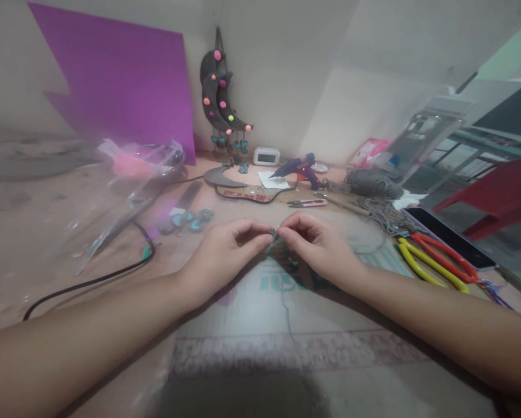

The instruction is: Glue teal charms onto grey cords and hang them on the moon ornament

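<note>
My left hand (230,249) and my right hand (319,244) meet over the middle of the work surface, thumbs and forefingers pinched. Between the fingertips is a small dark grey piece (272,232), too small and blurred to name. Below the hands a thin grey thread (286,313) trails down over the printed sheet (243,348); whether it joins the piece I cannot tell. Several teal-and-grey ornaments (191,220) lie to the left of my left hand. Beyond the fingers are pink-handled thread snips (308,203).
A blue glue gun (297,168), a grey crescent (225,176) and a small white clock (266,156) stand farther back. Grey yarn (371,184), a phone (449,238) and yellow-handled (430,270) and red-handled pliers (447,258) lie right. A black cable (95,281) curves left.
</note>
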Available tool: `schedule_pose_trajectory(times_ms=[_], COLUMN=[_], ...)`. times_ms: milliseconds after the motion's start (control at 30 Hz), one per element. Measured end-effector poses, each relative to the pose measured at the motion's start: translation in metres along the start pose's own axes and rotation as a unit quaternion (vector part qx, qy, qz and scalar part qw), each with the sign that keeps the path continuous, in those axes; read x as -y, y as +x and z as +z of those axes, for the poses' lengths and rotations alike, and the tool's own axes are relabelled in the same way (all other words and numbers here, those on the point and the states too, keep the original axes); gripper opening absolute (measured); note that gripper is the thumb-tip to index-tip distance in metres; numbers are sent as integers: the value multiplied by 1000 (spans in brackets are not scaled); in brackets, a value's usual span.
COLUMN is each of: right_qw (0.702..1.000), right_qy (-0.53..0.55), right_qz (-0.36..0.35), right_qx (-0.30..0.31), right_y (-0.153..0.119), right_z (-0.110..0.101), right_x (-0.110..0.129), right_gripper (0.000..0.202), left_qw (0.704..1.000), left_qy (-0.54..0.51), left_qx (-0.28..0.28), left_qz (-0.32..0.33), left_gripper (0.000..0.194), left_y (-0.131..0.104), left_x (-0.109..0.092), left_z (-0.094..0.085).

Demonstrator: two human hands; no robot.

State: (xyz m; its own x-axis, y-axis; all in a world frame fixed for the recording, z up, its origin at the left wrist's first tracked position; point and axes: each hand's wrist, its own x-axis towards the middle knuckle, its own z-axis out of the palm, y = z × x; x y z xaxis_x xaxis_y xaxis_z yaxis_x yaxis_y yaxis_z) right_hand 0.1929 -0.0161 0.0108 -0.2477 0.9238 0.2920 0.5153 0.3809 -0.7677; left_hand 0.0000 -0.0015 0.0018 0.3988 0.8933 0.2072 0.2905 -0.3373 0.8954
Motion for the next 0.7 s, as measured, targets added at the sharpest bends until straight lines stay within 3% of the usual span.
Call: schedule_pose_trajectory(times_ms=[167,433,700], right_qw=[1000,999,999], right_qy=[-4,-18,-41], right_qz=[-11,-29,-29], right_qx=[-7,-7,-12], right_y=[0,1,-2], right_z=[1,2,2], right_x=[2,5,7], right_gripper=[18,17,18], left_qw=[999,998,998], left_qy=[-27,50,48], left_qx=[12,-11,3], left_qz=[21,32,43], left_gripper=[21,19,17], left_y=[-3,-1,-2], left_x=[3,3,2], left_z=[2,1,3])
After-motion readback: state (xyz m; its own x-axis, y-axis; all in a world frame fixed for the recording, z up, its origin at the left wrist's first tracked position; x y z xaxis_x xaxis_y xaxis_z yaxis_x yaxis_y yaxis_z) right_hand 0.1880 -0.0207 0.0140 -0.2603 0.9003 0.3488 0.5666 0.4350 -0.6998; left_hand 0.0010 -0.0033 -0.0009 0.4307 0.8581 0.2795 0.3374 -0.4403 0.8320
